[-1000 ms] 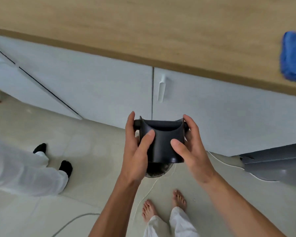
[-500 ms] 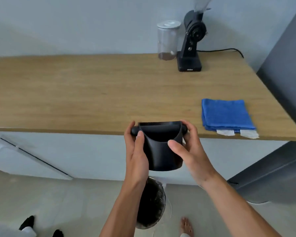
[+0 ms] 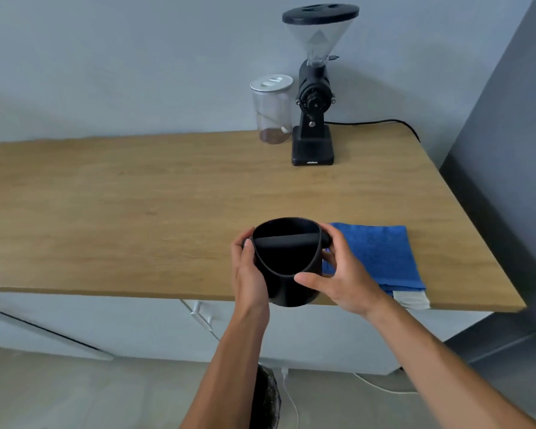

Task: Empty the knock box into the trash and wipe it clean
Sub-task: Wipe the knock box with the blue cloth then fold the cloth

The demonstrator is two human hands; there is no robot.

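Note:
The black knock box (image 3: 287, 264) is upright with its knock bar across the open top, over the front edge of the wooden counter (image 3: 136, 212). My left hand (image 3: 249, 274) grips its left side and my right hand (image 3: 341, 274) grips its right side. The inside looks dark; I cannot tell what it holds. A folded blue cloth (image 3: 378, 255) lies on the counter just right of the box, partly behind my right hand. Under my left forearm, on the floor, shows a sliver of the trash bin with its black bag (image 3: 268, 400).
A black coffee grinder (image 3: 314, 97) and a clear jar (image 3: 272, 109) stand at the back of the counter, with a cable (image 3: 378, 121) running right. White cabinet doors (image 3: 121, 323) are below the counter. A grey panel (image 3: 508, 150) bounds the right side.
Both hands have lifted the knock box from above the trash bin up to counter height and over the counter's front edge. The view has tilted up from the floor to the counter.

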